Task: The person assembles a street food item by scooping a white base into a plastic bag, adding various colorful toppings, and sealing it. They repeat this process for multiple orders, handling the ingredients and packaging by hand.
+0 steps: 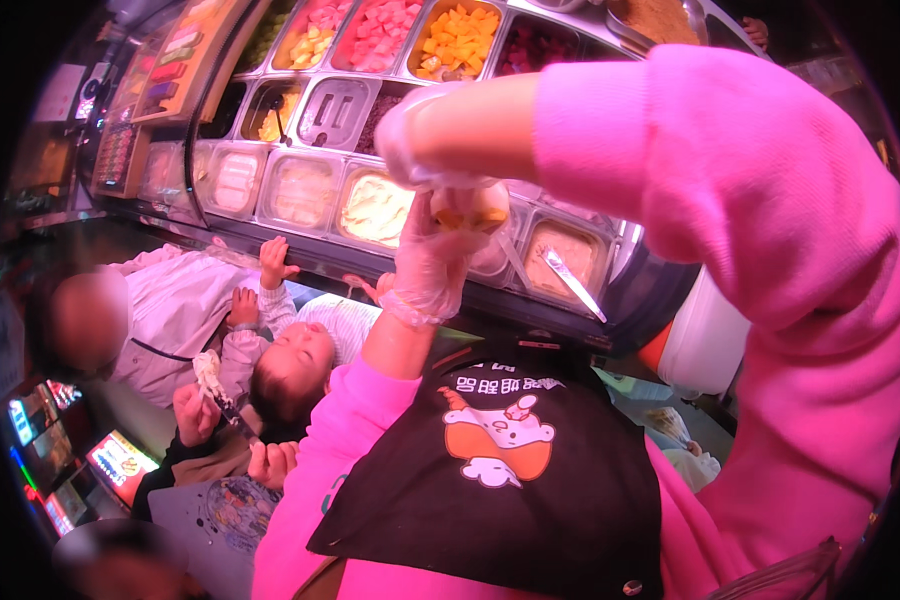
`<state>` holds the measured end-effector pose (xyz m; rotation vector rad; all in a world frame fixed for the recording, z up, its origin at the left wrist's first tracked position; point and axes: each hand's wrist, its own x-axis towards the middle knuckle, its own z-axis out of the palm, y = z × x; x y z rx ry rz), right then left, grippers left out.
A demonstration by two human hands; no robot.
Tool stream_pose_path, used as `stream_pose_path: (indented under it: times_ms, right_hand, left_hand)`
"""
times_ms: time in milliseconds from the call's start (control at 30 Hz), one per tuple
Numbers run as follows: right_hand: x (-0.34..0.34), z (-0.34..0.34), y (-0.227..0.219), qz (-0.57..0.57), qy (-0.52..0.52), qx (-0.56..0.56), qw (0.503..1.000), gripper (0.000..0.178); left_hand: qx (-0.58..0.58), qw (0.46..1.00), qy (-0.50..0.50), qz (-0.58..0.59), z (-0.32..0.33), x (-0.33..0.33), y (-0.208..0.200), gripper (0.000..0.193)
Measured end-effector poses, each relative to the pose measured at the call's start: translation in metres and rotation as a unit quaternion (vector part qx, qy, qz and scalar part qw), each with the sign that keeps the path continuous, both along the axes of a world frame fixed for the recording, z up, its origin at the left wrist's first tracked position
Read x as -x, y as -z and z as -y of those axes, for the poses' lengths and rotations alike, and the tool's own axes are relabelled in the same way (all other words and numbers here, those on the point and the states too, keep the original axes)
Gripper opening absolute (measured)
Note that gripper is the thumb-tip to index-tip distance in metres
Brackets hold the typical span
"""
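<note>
The cup [472,206] is over the near edge of the counter, with yellow-orange pieces showing in it; its lower part is hard to make out. The left hand [432,262], in a thin clear glove, is at the cup's left and near side, its fingers closed around it. The right hand [398,150], also gloved, reaches across from the right and bends down just beyond the cup, to its left. Its fingers are mostly hidden, so I cannot tell how far they are open or whether they have hold of anything.

Just left of the cup is a tub of cream [372,208], and farther left stand lidded tubs [300,190]. Right of the cup, a tan tub [580,247] has a spatula [572,284] lying across it. Well beyond the cup are orange cubes [457,42] and, left of those, pink cubes [383,36]. Beyond the cup and to its right is a tray of brown powder [650,20]. A steel lid [334,110] sits beyond the cup to the left.

On the near side of the cup hangs the wearer's black apron [570,500]. Left of the cup and nearer, another person's hand [196,414] holds pale food [210,376].
</note>
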<state>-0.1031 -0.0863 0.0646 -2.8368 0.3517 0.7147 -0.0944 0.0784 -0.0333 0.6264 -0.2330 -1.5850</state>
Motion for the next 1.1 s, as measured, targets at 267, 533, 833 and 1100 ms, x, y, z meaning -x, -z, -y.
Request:
stream_pose_path:
  times_ms: [267, 533, 833, 1100]
  right_hand:
    - [0.001, -0.026, -0.048, 0.074, -0.033, -0.100, 0.992, 0.024]
    - [0.088, 0.009, 0.000, 0.347, 0.367, -0.346, 0.791, 0.059]
    - [0.100, -0.066, 0.138, 0.500, 0.443, -0.720, 0.186, 0.065]
    - [0.109, -0.044, 0.094, 0.547, 0.398, -0.735, 0.049, 0.063]
  left_hand:
    - [0.018, 0.993, 0.092, -0.073, 0.003, -0.017, -0.006, 0.062]
    - [-0.007, 0.971, 0.238, 0.024, 0.034, -0.057, -0.029, 0.054]
    - [-0.047, 0.613, 0.491, 0.618, 0.114, -0.040, -0.093, 0.053]
    - [0.254, 0.754, 0.070, 0.602, 0.110, -0.050, -0.100, 0.064]
